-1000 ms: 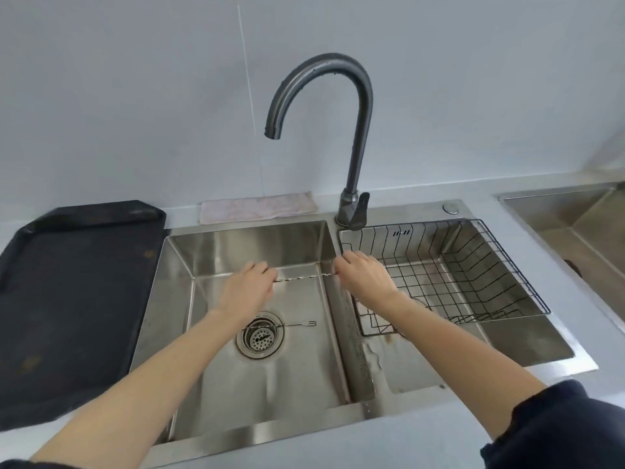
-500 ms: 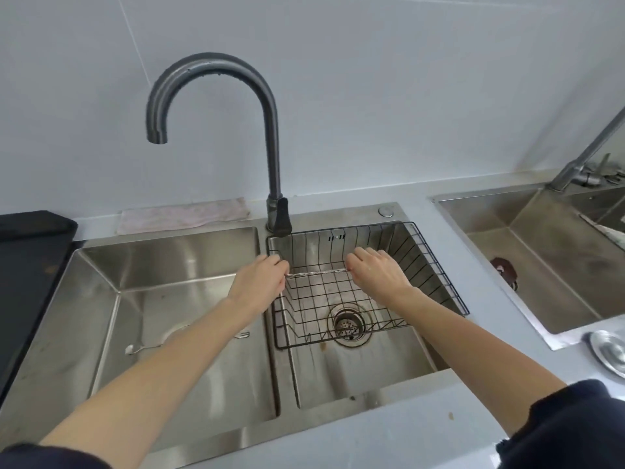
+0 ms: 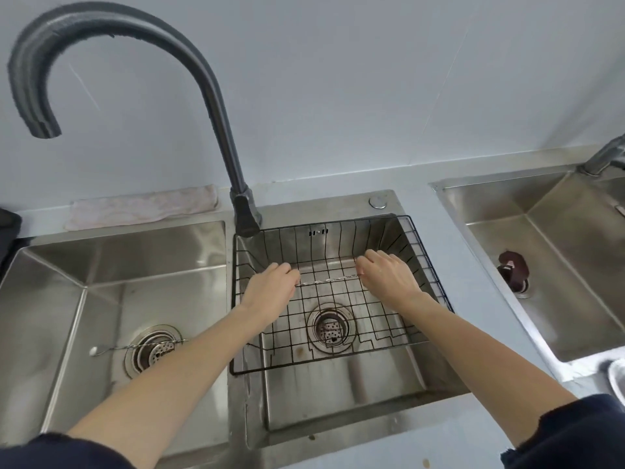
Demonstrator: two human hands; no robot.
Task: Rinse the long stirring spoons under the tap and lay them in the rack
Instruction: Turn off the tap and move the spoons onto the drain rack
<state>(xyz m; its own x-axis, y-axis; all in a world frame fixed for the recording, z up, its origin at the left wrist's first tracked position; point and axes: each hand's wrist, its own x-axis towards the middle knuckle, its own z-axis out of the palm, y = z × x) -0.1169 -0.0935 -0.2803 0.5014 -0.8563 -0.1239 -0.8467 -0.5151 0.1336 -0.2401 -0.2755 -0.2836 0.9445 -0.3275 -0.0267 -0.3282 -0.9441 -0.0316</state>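
Steel spoon (image 3: 327, 278) pinched at both ends, left hand (image 3: 270, 288) and right hand (image 3: 389, 277), flat and low inside rack (image 3: 436, 292), likely to lay down softly. Second spoon (image 3: 135, 346) in left sink (image 3: 50, 299), over drain.

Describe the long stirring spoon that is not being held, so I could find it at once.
Start at the tall dark curved tap and look into the steel basin on its left, the one without the black wire rack. The thin twisted-handle metal spoon lies flat across that basin's round drain, bowl end pointing left. The other twisted metal spoon is held between left hand and right hand over the rack.
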